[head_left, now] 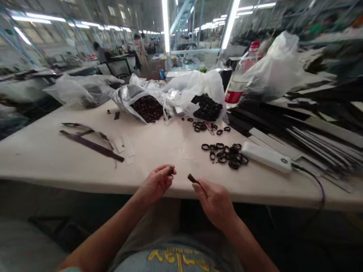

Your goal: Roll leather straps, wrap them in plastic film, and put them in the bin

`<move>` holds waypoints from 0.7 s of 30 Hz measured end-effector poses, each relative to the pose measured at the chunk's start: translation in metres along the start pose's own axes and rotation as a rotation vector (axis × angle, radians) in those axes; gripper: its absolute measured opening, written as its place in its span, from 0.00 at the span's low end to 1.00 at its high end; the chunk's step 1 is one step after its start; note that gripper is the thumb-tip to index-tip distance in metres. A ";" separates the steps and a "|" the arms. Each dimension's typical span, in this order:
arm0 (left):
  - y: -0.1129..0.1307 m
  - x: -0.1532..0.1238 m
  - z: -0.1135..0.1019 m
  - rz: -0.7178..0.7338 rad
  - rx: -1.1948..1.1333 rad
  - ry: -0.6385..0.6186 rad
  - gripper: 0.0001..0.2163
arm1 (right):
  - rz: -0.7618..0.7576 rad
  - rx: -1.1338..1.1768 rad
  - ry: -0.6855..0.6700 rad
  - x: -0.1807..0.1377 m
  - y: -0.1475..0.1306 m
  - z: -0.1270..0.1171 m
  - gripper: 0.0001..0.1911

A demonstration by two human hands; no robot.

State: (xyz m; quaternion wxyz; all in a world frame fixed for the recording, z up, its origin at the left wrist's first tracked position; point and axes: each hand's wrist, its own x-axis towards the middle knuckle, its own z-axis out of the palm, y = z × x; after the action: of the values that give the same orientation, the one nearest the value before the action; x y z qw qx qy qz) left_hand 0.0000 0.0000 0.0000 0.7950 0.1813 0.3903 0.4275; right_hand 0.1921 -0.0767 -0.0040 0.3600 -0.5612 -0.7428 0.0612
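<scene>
Pinching a small dark loop piece (171,171) between thumb and fingertips, my left hand (156,184) hovers over the near edge of the pale beige worktable (159,145). My right hand (213,199), just beside it, has its fingers closed around a short brown leather strip end (193,178) that points toward the left hand; the two pieces are apart. A loose cluster of black oval rings (227,154) lies near on the tabletop, beside a white handheld tool (266,156).
</scene>
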 end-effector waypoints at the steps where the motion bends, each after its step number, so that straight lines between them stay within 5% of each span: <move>1: -0.003 -0.005 -0.003 0.011 -0.011 0.006 0.19 | -0.012 0.003 -0.016 0.002 -0.005 0.003 0.19; 11: -0.022 -0.023 -0.010 0.019 0.036 -0.013 0.17 | -0.035 -0.028 -0.132 0.000 -0.028 0.022 0.18; 21: -0.030 -0.029 -0.025 0.026 0.291 -0.135 0.14 | 0.176 0.265 -0.355 -0.005 -0.029 0.022 0.20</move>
State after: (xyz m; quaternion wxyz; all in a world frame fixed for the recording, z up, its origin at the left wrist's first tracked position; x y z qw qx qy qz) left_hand -0.0130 -0.0414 -0.0209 0.7792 0.3277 0.3916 0.3635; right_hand 0.1565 -0.0849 -0.0075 0.2875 -0.5519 -0.7283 0.2869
